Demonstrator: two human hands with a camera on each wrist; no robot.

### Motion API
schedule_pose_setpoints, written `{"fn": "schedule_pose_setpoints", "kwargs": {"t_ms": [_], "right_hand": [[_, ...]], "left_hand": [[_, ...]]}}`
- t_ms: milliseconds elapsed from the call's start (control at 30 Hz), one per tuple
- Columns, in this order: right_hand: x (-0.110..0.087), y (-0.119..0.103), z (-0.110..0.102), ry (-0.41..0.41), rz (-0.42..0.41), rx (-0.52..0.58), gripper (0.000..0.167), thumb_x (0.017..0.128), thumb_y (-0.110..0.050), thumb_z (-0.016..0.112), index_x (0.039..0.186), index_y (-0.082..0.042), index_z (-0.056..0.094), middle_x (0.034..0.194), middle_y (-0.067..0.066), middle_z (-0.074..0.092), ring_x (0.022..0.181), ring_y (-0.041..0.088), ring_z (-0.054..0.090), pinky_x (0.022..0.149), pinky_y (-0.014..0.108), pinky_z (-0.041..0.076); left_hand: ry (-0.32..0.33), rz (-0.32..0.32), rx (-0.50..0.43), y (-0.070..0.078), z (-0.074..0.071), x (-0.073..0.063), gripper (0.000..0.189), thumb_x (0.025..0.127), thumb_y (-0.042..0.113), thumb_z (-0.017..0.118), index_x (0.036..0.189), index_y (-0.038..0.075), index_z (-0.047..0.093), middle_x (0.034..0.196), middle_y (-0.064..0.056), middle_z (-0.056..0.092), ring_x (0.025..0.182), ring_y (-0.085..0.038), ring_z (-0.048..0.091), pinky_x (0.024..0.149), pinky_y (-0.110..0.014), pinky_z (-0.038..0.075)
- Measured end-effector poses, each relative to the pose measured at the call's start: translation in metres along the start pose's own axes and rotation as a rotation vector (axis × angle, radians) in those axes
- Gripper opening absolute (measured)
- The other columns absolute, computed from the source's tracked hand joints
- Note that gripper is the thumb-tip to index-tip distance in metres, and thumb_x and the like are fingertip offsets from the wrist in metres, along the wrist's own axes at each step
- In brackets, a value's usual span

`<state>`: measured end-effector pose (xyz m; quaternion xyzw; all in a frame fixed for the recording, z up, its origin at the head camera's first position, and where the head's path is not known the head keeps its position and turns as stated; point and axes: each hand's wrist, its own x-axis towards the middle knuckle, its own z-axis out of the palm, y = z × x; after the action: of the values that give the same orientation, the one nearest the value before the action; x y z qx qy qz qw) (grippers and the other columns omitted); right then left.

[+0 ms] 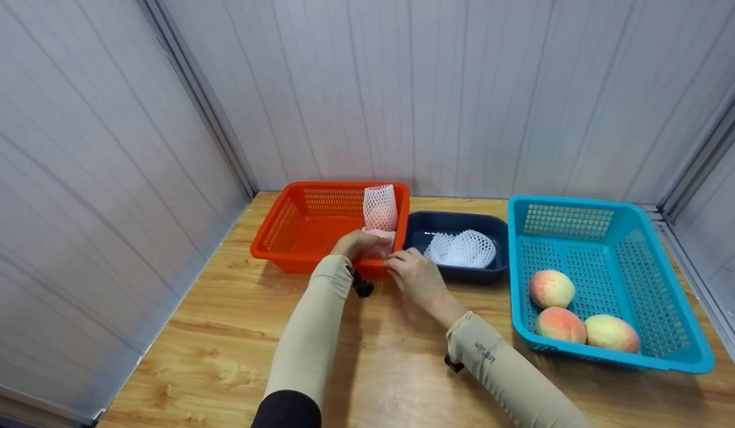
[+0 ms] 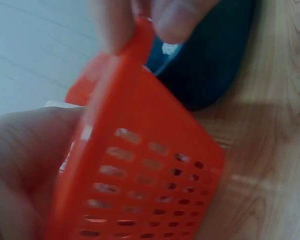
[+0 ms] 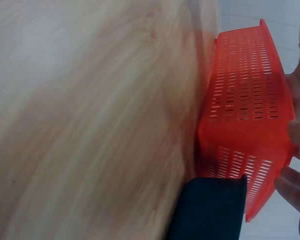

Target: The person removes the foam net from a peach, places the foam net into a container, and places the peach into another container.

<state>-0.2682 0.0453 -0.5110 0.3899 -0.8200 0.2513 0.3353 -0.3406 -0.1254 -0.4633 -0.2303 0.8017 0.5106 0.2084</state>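
My left hand reaches over the front rim of an orange basket and holds a peach in a pink-tinged foam net in its front right corner. The rim hides most of its fingers in the left wrist view. Behind it, a second peach in a white foam net sits against the basket's right side. At the front right corner my right hand pinches the basket rim; the left wrist view shows its fingertips on both sides of the edge.
A dark blue bin with white foam nets stands right of the orange basket. Farther right, a turquoise basket contains three bare peaches. Panel walls enclose the wooden table behind and at both sides.
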Motion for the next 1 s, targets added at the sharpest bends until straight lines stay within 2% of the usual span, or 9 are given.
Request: {"fn": "schedule_pose_setpoints", "kwargs": {"t_ms": [100,200,267,367,500,833,900,1000], "right_hand": [[0.002,-0.002,0.0,0.021,0.009,-0.03,0.008,0.082,-0.005,0.076,0.089,-0.007,0.075,0.087,0.006,0.068,0.075,0.023,0.056,0.064,0.033,0.051],[0.006,-0.004,0.002,0.018,-0.009,-0.057,0.006,0.084,-0.006,0.073,0.09,-0.007,0.075,0.086,0.006,0.068,0.073,0.023,0.056,0.062,0.033,0.05],[0.008,-0.005,0.004,0.01,-0.031,-0.067,0.007,0.085,-0.006,0.071,0.09,-0.007,0.076,0.086,0.005,0.069,0.073,0.023,0.057,0.061,0.033,0.05],[0.008,-0.006,0.005,0.017,-0.045,-0.083,0.006,0.084,-0.006,0.071,0.087,-0.008,0.076,0.084,0.005,0.068,0.072,0.024,0.057,0.06,0.033,0.05],[0.005,-0.004,0.003,0.031,-0.023,-0.091,0.004,0.084,-0.008,0.072,0.086,-0.008,0.076,0.084,0.004,0.068,0.074,0.024,0.057,0.06,0.034,0.051],[0.001,-0.007,0.006,0.01,0.006,-0.058,0.004,0.085,-0.01,0.072,0.087,-0.008,0.076,0.086,0.005,0.069,0.074,0.024,0.056,0.061,0.033,0.05],[0.002,-0.006,0.006,0.016,0.016,-0.055,0.004,0.084,-0.01,0.073,0.087,-0.008,0.076,0.085,0.005,0.068,0.074,0.024,0.056,0.061,0.033,0.05],[0.005,-0.004,0.003,0.029,0.033,-0.056,0.004,0.083,-0.008,0.075,0.086,-0.007,0.076,0.085,0.005,0.068,0.073,0.024,0.055,0.061,0.033,0.05]], "left_hand": [[-0.005,0.034,0.011,-0.003,0.005,0.007,0.059,0.071,0.038,0.084,0.118,0.009,0.062,0.111,-0.009,0.062,0.103,-0.028,0.055,0.096,-0.041,0.044],[0.019,0.076,0.024,-0.004,0.007,0.012,0.049,0.074,0.032,0.08,0.113,0.009,0.064,0.107,-0.009,0.063,0.099,-0.028,0.056,0.093,-0.04,0.046],[0.05,0.068,0.024,-0.006,0.008,0.014,0.047,0.073,0.03,0.08,0.112,0.009,0.064,0.106,-0.009,0.063,0.098,-0.029,0.057,0.092,-0.042,0.046],[0.079,0.065,0.06,-0.007,0.008,0.014,0.051,0.073,0.034,0.08,0.113,0.009,0.061,0.107,-0.009,0.062,0.099,-0.029,0.056,0.092,-0.043,0.045],[0.077,0.1,0.085,-0.006,0.008,0.013,0.054,0.075,0.039,0.08,0.115,0.008,0.061,0.107,-0.009,0.062,0.1,-0.029,0.055,0.093,-0.042,0.044],[0.064,0.103,0.233,-0.008,0.0,0.0,0.058,0.076,0.045,0.076,0.117,0.007,0.06,0.106,-0.009,0.059,0.099,-0.026,0.054,0.09,-0.038,0.044],[0.061,0.132,0.241,-0.005,-0.002,-0.005,0.057,0.076,0.044,0.075,0.116,0.006,0.059,0.105,-0.009,0.059,0.097,-0.026,0.053,0.09,-0.038,0.045],[0.049,0.212,0.249,0.001,-0.005,-0.015,0.055,0.077,0.04,0.074,0.115,0.004,0.058,0.102,-0.009,0.058,0.092,-0.025,0.053,0.087,-0.037,0.046]]}}
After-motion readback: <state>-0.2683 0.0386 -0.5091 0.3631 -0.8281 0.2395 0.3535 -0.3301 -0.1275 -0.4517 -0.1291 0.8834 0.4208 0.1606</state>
